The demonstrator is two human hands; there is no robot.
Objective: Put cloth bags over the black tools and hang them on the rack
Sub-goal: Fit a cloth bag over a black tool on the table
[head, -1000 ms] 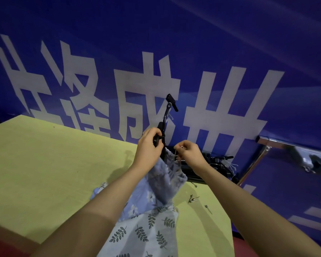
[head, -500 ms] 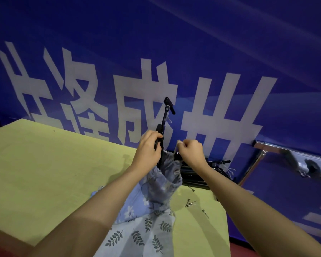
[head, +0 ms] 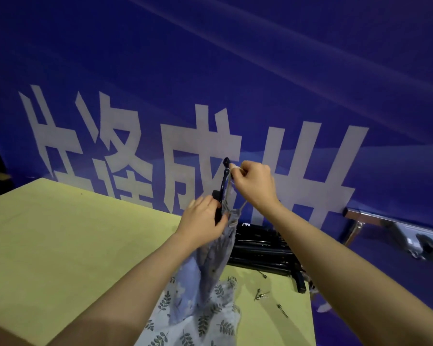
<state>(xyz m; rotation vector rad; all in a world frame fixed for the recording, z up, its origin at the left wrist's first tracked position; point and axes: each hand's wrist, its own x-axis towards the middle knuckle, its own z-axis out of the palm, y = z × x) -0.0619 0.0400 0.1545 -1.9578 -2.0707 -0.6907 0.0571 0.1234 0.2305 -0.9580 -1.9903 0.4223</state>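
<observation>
A slim black tool [head: 223, 182] stands upright above the table, its lower part inside a blue flowered cloth bag [head: 214, 255]. My left hand [head: 202, 222] grips the tool and the bag's gathered mouth together. My right hand [head: 253, 184] is raised beside the tool's top and pinches the bag's pale drawstring [head: 236, 171], pulled taut upward. More cloth bags [head: 200, 318], printed with leaves, lie on the table under the held one. A pile of black tools [head: 263, 248] lies behind my wrists. The metal rack [head: 395, 227] shows at the right.
The yellow-green table [head: 73, 245] stretches to the left; its right edge runs close to the tool pile. Small metal clips [head: 260, 294] lie near that edge. A blue banner [head: 210, 71] with large white characters hangs behind.
My right hand has risen from the bag's mouth to the tool's top, drawing the string up and closing the bag's mouth. The left hand keeps its grip.
</observation>
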